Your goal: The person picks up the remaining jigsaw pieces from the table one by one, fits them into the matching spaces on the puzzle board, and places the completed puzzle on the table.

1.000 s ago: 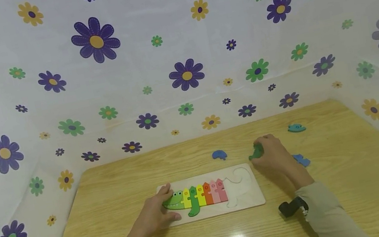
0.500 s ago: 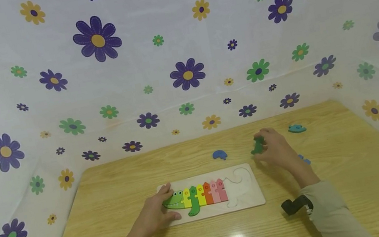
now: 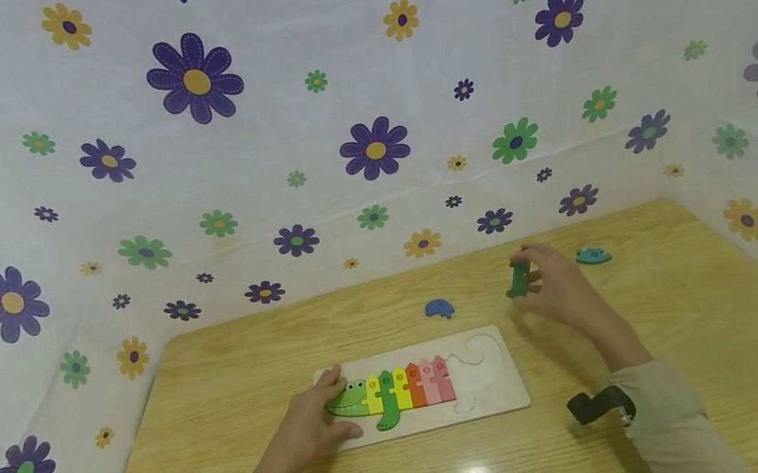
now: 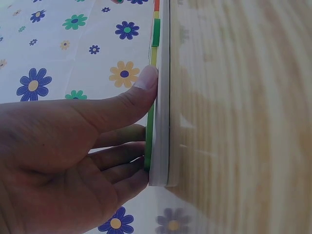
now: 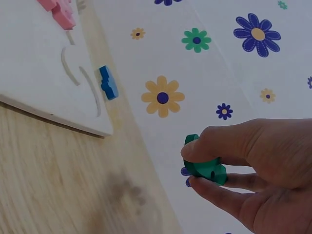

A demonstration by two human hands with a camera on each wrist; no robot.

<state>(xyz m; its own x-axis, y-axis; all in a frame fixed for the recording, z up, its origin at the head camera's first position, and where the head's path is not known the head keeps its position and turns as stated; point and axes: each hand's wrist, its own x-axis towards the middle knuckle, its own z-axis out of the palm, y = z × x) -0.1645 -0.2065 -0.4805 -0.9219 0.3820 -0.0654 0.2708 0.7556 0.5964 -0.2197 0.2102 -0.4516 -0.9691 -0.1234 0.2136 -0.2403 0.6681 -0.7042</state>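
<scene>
The wooden crocodile puzzle board (image 3: 491,394) lies flat, with a green head, a green leg piece and yellow, orange and pink numbered pieces set in its left part. My left hand (image 3: 302,428) rests on its left end; in the left wrist view the thumb (image 4: 131,100) presses the board's face and the fingertips touch the green head. My right hand (image 3: 559,289) pinches a green puzzle piece (image 3: 519,278) between thumb and fingers, raised over the table beyond the board's right end. The right wrist view shows this green piece (image 5: 202,165) held edgewise.
A blue puzzle piece (image 3: 440,308) lies behind the board, and a teal piece (image 3: 593,256) lies to the right of my right hand. Flower-printed white sheeting (image 3: 297,116) surrounds the wooden table (image 3: 234,363) at the back and sides.
My right hand has moved up and slightly right with the green piece, which has turned more upright. Another blue piece has become hidden behind the right arm. My left hand stays put.
</scene>
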